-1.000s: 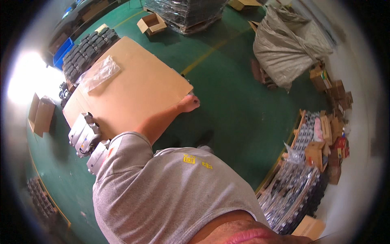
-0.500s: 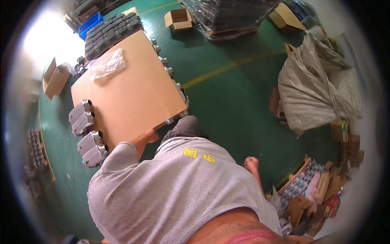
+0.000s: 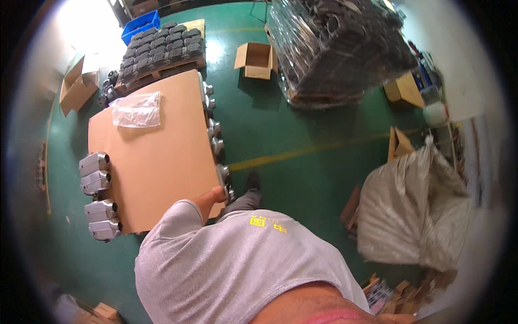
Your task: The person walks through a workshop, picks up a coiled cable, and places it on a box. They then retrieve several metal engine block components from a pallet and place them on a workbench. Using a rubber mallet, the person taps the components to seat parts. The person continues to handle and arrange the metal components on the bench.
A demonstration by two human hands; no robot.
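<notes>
My left hand (image 3: 217, 193) hangs by the near right edge of a large flat cardboard sheet (image 3: 159, 173). Its fingers are too small and turned away to make out, and whether it touches the sheet I cannot tell. Silvery metal housings with round black openings (image 3: 96, 181) show past the sheet's left edge, and more metal parts (image 3: 215, 129) stick out along the right edge. A crumpled clear plastic bag (image 3: 137, 110) lies on the far part of the sheet. My right hand is out of view.
Behind the sheet stands a pallet of dark blocky parts (image 3: 162, 48) and a blue crate (image 3: 140, 26). Open cardboard boxes (image 3: 258, 60) sit on the green floor. Film-wrapped stacked goods (image 3: 345, 54) rise at the far right. A big woven sack (image 3: 413, 210) slumps at the right.
The view has shifted, with the sheet now further down the picture. My left hand has moved from the sheet's near edge to its right corner. My right hand has left the view.
</notes>
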